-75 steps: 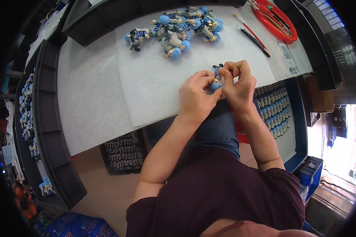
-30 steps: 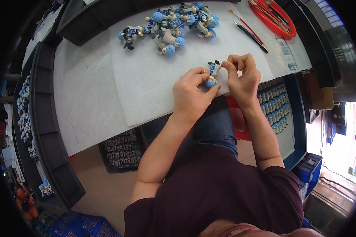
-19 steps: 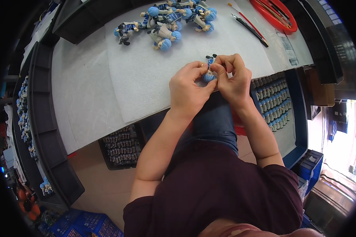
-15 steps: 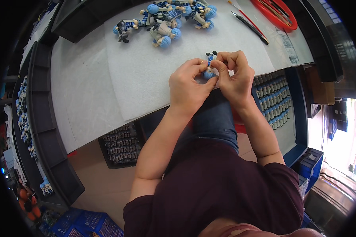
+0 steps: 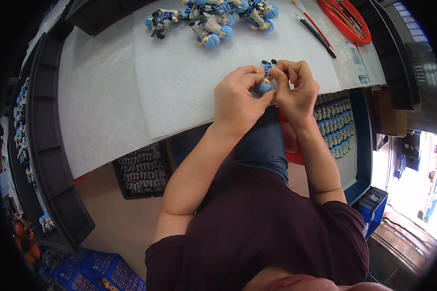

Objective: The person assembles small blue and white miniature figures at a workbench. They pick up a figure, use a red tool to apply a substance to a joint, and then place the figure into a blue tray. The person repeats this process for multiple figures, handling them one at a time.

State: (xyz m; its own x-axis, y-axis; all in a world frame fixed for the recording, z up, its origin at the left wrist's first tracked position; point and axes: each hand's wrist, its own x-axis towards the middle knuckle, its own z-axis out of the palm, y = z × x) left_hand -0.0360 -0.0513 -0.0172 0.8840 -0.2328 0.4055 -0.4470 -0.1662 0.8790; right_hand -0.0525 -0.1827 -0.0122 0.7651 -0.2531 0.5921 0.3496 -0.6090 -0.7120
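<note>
Between my two hands, just above the near edge of the white-covered table [image 5: 179, 92], is a small figurine [image 5: 265, 87] with blue hair and a blue-and-white outfit. Its head points toward me and its dark feet point away. My left hand [image 5: 240, 97] grips it from the left, thumb by the head and fingertips at the body. On the other side my right hand [image 5: 296, 89] is closed, its thumb and bent fingers pinched at the figurine's side. Whether a small part sits in that pinch is hidden. A pile of similar figurines [image 5: 213, 26] lies at the far middle.
At the far right a red oval tray [image 5: 365, 39] holds brushes, beside a black pen-like tool [image 5: 320, 38] and a thin red brush [image 5: 310, 22]. Below the table stand a blue tray [image 5: 361, 140] with rows of figurines and a dark tray [image 5: 126, 186] of small parts. Black trays [image 5: 48, 121] line the left.
The view has shifted slightly, so the table and pile sit a little differently in it. Both hands keep hold around the figurine, with nearly the same pose.
</note>
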